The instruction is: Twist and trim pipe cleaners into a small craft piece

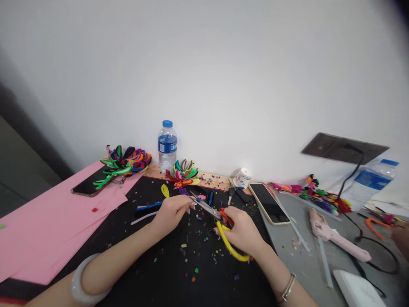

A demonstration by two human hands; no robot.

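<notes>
In the head view, the right hand [242, 229] grips the scissors [209, 209] by their orange and yellow handles, over the black mat [166, 260]; the handles stand apart and the blades point toward the left hand [172, 212]; that hand's fingers are bent together beside the blades, though I cannot tell what they grip, if anything; colourful scraps [196, 270] dot the mat; beyond the hands stand 1 bottle [168, 147], a bright bundle [182, 172] and a cup [242, 178]; pink paper [57, 226] lies to the left, with 1 phone [91, 182] on it; to the right are another phone [269, 203] and a glue gun [338, 241].
</notes>
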